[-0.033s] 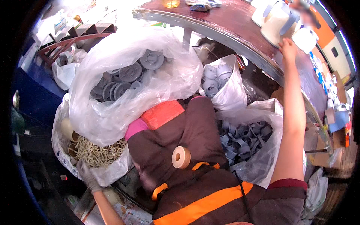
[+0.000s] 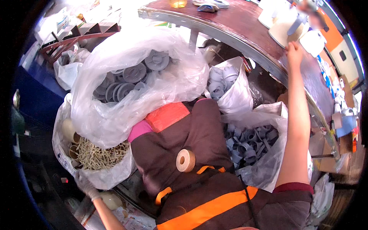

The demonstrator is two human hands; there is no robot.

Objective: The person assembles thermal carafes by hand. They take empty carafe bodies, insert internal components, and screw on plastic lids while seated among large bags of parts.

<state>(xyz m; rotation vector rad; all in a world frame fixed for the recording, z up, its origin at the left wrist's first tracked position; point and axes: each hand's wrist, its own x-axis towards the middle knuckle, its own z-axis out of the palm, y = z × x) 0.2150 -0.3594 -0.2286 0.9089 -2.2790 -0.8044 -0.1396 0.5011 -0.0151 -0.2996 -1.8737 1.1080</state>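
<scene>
My right hand (image 2: 294,53), bare, reaches out over the table at the upper right. Its fingers are curled closed beside a cream jug-like container (image 2: 279,33) with a grey handle. Whatever may be in those fingers is hidden. My left hand (image 2: 87,186), in a pale glove, is low on the left, beside the outer side of a white sack (image 2: 115,179). That sack holds thin beige strips (image 2: 101,154). The left fingertips blur into the dark background. On my lap rests a roll of tan tape (image 2: 185,160).
A large clear bag (image 2: 172,82) holds grey round lids (image 2: 134,73). A white sack (image 2: 239,96) and another bag (image 2: 264,174) contain grey curved parts. The reddish-brown table (image 2: 237,23) has a metal edge and more white containers (image 2: 312,42). A rusty metal rack (image 2: 76,38) stands at far left.
My left hand has moved slightly down, away from the sack. The fingers of my right hand have curled in more. The whole view has shifted a little.
</scene>
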